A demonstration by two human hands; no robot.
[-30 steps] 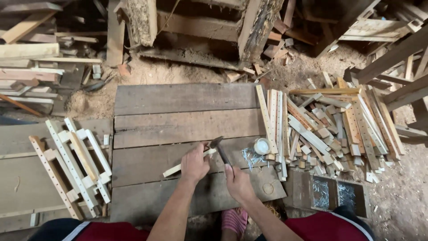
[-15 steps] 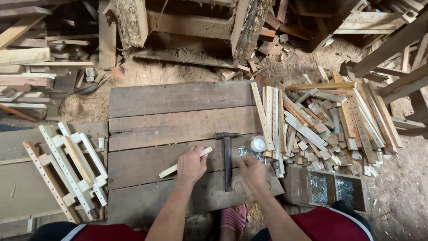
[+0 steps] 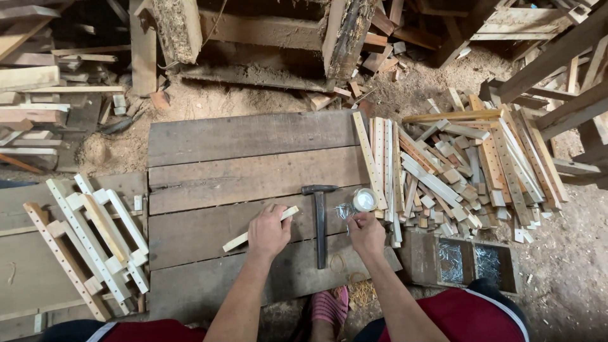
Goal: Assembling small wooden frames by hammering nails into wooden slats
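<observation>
While pressing a pale wooden strip [image 3: 261, 227] onto the plank counter [image 3: 253, 139], left hand [image 3: 268, 231] closed over it; right hand [image 3: 365, 233] pinching nails [image 3: 342, 211], hammer [image 3: 319, 221] lying between, small white tub [image 3: 364, 199] at twelve o'clock.

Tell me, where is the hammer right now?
In the head view, the hammer lies flat on the plank platform, between the left hand on a pale wood strip and the right hand by the nails.
</observation>
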